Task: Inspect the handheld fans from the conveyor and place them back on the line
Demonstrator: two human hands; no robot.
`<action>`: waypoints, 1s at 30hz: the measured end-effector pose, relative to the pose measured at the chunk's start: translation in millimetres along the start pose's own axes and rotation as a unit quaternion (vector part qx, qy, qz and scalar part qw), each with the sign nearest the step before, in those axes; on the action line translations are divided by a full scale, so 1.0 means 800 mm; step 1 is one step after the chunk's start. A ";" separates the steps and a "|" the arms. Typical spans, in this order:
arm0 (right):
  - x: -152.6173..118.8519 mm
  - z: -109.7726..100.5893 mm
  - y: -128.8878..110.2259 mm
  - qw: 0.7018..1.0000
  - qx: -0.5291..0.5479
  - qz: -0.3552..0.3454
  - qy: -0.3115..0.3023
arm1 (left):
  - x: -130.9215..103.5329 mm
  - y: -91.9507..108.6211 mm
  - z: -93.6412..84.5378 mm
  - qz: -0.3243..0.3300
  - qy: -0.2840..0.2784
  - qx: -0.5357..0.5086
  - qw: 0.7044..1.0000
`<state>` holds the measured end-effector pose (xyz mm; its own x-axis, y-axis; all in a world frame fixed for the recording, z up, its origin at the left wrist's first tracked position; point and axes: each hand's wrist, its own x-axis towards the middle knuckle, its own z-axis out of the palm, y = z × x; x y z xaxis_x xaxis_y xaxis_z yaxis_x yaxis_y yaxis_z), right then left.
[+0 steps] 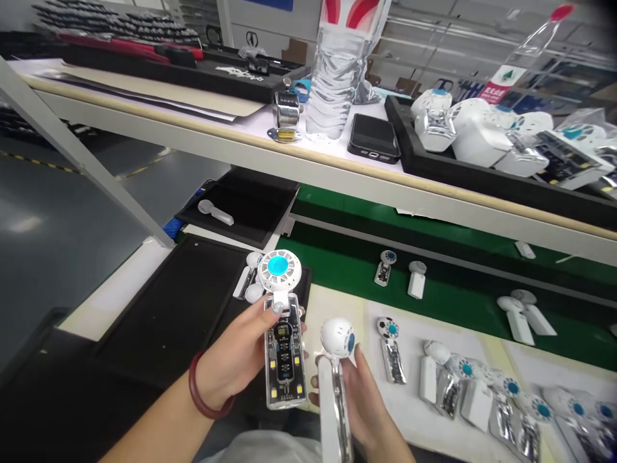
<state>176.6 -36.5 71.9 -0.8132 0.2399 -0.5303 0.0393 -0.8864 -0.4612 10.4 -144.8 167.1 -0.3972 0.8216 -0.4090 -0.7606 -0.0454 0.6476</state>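
Observation:
My left hand (245, 344) is closed around a handheld fan (285, 360), held upright. Its clear front shows a dark circuit board with a small display, and its round white head has a blue centre. Beside it my right hand (359, 399) grips a second handheld fan (332, 399), turned edge-on, with a white back shell and its head facing right. The two fans are held a little apart. Behind the first fan a few more fans (248, 273) lie on a black tray. Right of my hands, a fan with a football-patterned head (391, 350) lies on the white work surface.
Several fans (477, 392) lie in a row at right, others (417, 280) on the green belt (337, 257). The shelf (216, 145) above bears a phone (373, 138), a tape dispenser (287, 116), a wrapped bottle (335, 83) and a black tray of fans (409, 151). Black trays (164, 308) lie left.

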 end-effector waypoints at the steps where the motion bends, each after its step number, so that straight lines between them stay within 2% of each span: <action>1: -0.002 0.007 0.005 1.000 -0.004 0.003 0.004 | -0.006 0.002 -0.003 -0.002 -0.006 0.006 1.000; 4: -0.006 0.029 0.020 0.998 -0.049 -0.014 0.042 | -0.021 0.008 -0.012 -0.004 -0.018 0.029 0.999; 10: -0.009 0.080 0.043 0.970 -0.119 -0.111 0.183 | -0.037 0.013 -0.033 -0.037 -0.046 0.048 0.997; 12: -0.014 0.096 0.040 0.969 -0.117 -0.138 0.169 | -0.040 0.013 -0.042 -0.041 -0.057 0.032 0.997; 15: -0.026 0.117 0.029 0.975 -0.115 -0.166 0.093 | -0.042 0.011 -0.058 -0.068 -0.065 -0.008 0.996; 17: -0.033 0.129 0.021 0.977 -0.126 -0.163 0.053 | -0.045 0.011 -0.068 -0.092 -0.057 -0.030 0.994; 20: -0.037 0.146 0.014 0.982 -0.134 -0.130 0.029 | -0.052 0.014 -0.081 -0.097 -0.036 -0.033 0.994; 23: -0.031 0.154 0.013 0.987 -0.116 -0.112 0.014 | -0.051 0.014 -0.100 -0.084 -0.023 0.019 0.996; 25: -0.018 0.147 0.015 0.982 -0.143 -0.125 0.004 | -0.038 0.003 -0.126 -0.068 -0.019 0.123 0.990; 27: 0.005 0.127 0.023 0.954 -0.247 -0.170 -0.005 | -0.014 -0.020 -0.165 -0.041 0.002 0.281 0.959; 28: 0.020 0.112 0.029 0.924 -0.329 -0.195 -0.004 | 0.001 -0.035 -0.188 -0.020 0.041 0.392 0.919; 29: 0.038 0.094 0.037 0.874 -0.432 -0.221 -0.007 | 0.016 -0.051 -0.212 -0.017 0.080 0.437 0.896; 30: 0.057 0.076 0.047 0.811 -0.538 -0.232 -0.009 | 0.032 -0.067 -0.236 -0.020 0.108 0.465 0.879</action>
<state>105.9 -82.9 73.5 -0.8931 0.4346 -0.1163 0.2026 0.1576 -0.9665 -55.7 -228.7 0.6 -0.5446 0.6801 -0.4907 -0.0686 0.5470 0.8343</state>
